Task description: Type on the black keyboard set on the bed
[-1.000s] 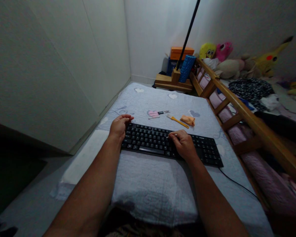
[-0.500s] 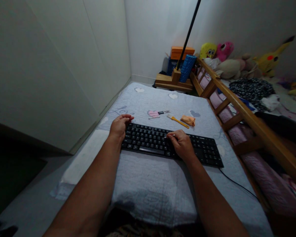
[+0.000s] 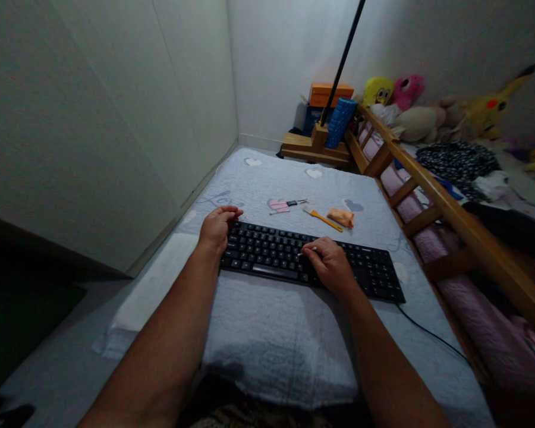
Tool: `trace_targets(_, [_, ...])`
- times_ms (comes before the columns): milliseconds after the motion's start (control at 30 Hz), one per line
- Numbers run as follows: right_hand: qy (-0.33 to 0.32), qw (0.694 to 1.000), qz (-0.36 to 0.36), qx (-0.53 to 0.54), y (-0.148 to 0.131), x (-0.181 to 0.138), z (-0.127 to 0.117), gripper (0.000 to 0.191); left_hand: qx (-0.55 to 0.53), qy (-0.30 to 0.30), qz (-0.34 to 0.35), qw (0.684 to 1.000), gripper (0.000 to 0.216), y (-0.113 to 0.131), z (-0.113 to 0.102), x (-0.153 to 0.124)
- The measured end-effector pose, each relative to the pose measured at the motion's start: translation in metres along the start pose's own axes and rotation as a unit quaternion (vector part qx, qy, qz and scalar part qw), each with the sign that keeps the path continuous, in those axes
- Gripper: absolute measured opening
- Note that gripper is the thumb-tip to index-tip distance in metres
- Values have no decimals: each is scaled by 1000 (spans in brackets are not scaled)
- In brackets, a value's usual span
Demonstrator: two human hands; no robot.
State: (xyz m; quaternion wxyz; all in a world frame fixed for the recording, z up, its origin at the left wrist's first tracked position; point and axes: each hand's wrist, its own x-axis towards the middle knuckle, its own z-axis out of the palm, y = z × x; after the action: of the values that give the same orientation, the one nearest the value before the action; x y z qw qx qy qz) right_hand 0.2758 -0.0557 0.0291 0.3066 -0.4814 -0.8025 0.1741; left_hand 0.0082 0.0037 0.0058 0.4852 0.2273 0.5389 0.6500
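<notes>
A black keyboard (image 3: 267,251) lies flat across a light blue, heart-patterned cover. My left hand (image 3: 217,229) is closed at its left end, fingers bent around the back corner and the thumb mostly hidden. Over the letter keys right of the middle, my right hand (image 3: 327,260) pinches a thin white cotton swab (image 3: 300,254), its tip down at the keys. Behind the keyboard lie a tool with a dark handle and metal wire prongs (image 3: 297,203), a thin whitish stick (image 3: 280,212), a yellow brush (image 3: 325,220) and a folded orange cloth (image 3: 340,217).
The keyboard's cable (image 3: 432,334) runs off toward the lower right. A wooden bed rail (image 3: 421,178) borders the right side, with plush toys (image 3: 417,122) beyond it. Pale cabinet doors (image 3: 116,119) stand on the left. A wooden stand (image 3: 314,151) with a black pole is at the back.
The swab's tip has shifted slightly toward me over the keys with my right hand. My left hand stays at the keyboard's left end.
</notes>
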Motion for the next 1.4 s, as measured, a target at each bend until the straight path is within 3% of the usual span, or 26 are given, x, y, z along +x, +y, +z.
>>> trace_targets(533, [-3, 1000, 12, -9, 9, -5, -13, 18, 2, 4, -6, 1000, 16, -1, -1, 2])
trace_targets(1400, [43, 998, 33, -20, 19, -3, -12, 18, 5, 2, -6, 1000, 15, 1, -1, 0])
